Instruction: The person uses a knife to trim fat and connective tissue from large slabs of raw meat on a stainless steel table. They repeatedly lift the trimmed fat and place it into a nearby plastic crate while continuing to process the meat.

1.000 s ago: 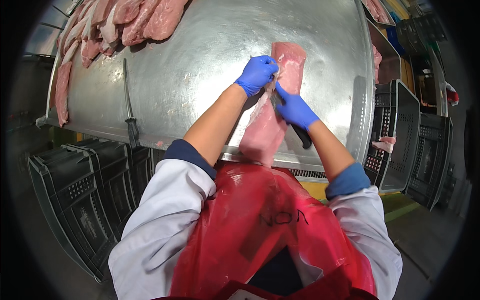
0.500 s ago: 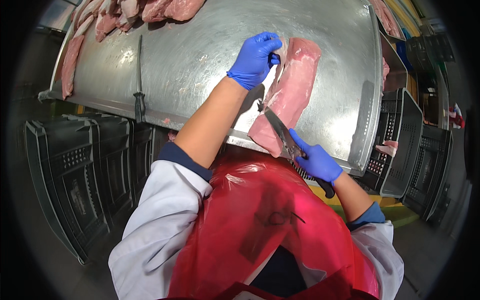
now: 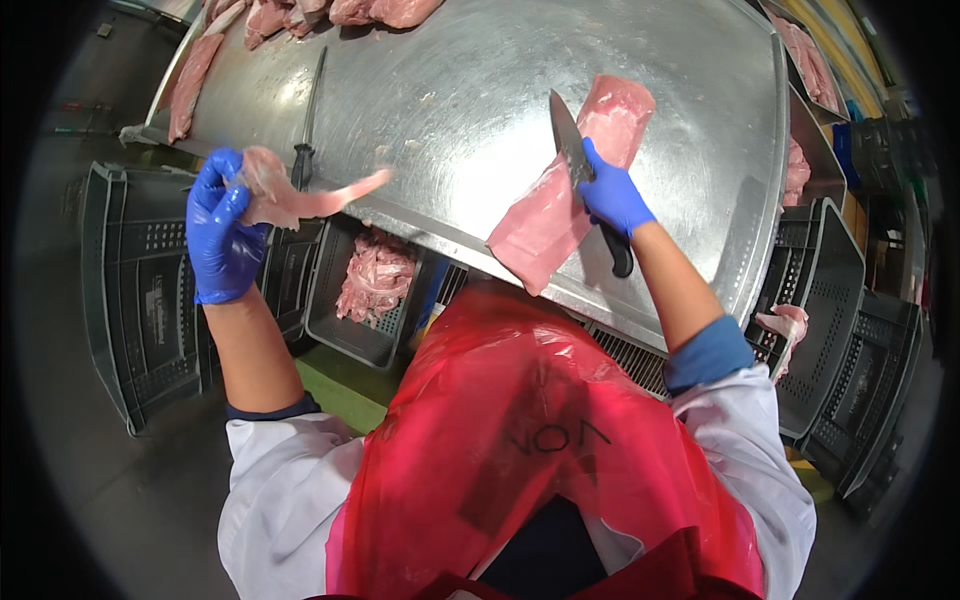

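Observation:
Up in the air at the left, beyond the table's near edge, my blue-gloved left hand (image 3: 222, 225) pinches a limp strip of meat trimming (image 3: 290, 195), whose thin end trails to the right. My right hand (image 3: 612, 197), gloved too, grips a black-handled butcher's knife (image 3: 567, 130), with its blade pointing away from me across the meat. Under the blade a long pale-pink piece of meat, like a loin (image 3: 540, 228), lies slantwise on the steel table (image 3: 440, 120), its near end by the edge.
A dark crate (image 3: 372, 345) holding trimmings stands below the table's near edge. More dark crates flank both sides, one with a scrap (image 3: 785, 322) over its rim. A sharpening steel (image 3: 310, 120) lies on the table's left part. Several meat pieces (image 3: 290, 18) sit at the far left.
My left hand has pulled away from the loin and swung left with the strip, off the table. My right hand has moved the knife farther up, over the loin's middle.

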### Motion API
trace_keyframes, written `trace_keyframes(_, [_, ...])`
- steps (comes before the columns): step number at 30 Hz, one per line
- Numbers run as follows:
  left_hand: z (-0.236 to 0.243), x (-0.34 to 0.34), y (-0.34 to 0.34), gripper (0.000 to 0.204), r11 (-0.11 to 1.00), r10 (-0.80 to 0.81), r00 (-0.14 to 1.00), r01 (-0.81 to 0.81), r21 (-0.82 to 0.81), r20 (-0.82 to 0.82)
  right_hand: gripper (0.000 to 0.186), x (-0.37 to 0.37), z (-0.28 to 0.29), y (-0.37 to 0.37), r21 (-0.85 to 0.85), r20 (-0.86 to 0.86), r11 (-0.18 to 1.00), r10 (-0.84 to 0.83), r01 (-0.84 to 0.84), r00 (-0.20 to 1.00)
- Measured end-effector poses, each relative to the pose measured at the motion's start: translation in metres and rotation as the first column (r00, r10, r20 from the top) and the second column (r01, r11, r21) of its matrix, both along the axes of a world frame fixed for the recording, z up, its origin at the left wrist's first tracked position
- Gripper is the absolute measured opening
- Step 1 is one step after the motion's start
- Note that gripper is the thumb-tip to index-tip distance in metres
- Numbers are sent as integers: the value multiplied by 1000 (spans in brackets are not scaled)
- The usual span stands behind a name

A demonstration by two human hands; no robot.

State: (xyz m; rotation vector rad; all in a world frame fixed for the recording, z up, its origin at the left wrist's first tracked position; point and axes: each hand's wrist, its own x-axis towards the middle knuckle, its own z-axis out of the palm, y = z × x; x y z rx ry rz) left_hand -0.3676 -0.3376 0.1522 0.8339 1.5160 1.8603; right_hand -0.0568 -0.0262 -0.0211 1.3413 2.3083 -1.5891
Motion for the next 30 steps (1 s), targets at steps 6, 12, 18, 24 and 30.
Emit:
trace_keyframes(6, [-87,-10,-54,9,893,36,984,-111,-436,-175,79,18,33,-25,-94,194,979,197,-182,961])
trace_keyframes(12, [-198,-25,-96,1,802,71,995,-96,-590,-65,77,76,101,-73,-401,206,911,189,-94,960])
trace_keyframes(18, [-147,28,27,7,953,-116,971,49,-299,-210,80,121,138,-100,-528,184,846,38,66,982])
trace_keyframes(24, [-214,115,182,40,701,-564,760,236,-673,-321,81,107,98,-72,-277,26,867,-423,414,906])
trace_keyframes(30, [-262,119,224,41,600,-685,665,285,-748,-296,81,70,30,-81,-208,-39,846,-508,490,860])
